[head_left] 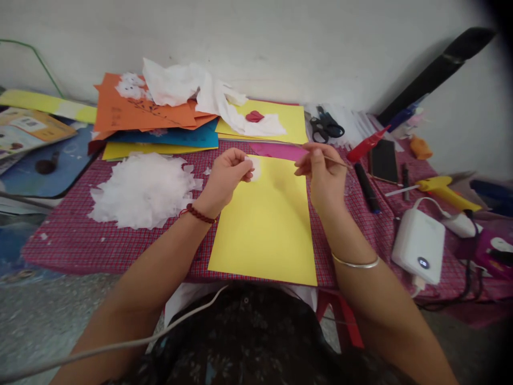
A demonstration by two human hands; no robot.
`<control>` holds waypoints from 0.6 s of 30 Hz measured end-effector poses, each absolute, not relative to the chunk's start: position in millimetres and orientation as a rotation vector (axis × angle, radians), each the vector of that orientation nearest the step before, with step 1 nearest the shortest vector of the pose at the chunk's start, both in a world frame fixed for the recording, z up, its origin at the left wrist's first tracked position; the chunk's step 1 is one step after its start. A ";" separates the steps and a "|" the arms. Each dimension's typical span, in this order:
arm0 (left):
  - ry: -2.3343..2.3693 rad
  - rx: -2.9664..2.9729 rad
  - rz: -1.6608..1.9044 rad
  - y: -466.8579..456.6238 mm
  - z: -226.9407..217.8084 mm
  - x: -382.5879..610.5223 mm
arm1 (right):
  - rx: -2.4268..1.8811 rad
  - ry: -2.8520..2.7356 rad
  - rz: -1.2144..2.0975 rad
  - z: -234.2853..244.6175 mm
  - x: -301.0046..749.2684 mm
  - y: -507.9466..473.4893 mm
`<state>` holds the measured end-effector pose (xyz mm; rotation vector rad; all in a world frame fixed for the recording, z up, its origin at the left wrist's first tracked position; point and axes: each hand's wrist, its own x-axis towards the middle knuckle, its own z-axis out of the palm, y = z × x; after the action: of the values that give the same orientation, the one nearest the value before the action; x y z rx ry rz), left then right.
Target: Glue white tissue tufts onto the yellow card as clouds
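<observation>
A yellow sheet of paper (262,230) lies flat on the checked tablecloth in front of me. Over its upper left part, my left hand (230,174) pinches a small piece of white tissue paper (254,170). At the sheet's upper right, my right hand (325,174) is closed around a thin brown stick (334,160), whose long end points left past the sheet's top edge. Left of my left hand sits a heap of white tissue pieces (142,190). A pink sheet (276,150) shows just behind the yellow one.
Orange cards (148,115) and crumpled white tissue (176,83) lie at the back left. Black scissors (325,125), a red tube (368,145), a black marker (366,188), a yellow glue gun (449,191) and a white power bank (419,243) sit to the right.
</observation>
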<state>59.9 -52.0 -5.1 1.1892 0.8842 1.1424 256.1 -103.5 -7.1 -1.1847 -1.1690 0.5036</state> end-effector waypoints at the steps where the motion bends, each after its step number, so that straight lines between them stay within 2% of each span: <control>1: 0.890 1.184 1.149 -50.3 -6.4 59.1 | -1.192 -1.176 0.498 -8.0 260.6 -101.9; 12: 0.919 1.174 1.177 -56.3 -3.8 60.2 | -1.343 -1.207 0.515 -16.5 288.0 -92.0; 18: 0.879 1.177 1.143 -57.0 -6.3 61.0 | -1.263 -1.139 0.572 -14.4 284.1 -92.8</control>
<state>61.0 -57.0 -6.3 1.1774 0.8789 1.1426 284.1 -92.8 -14.4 -1.2628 -1.1392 0.5724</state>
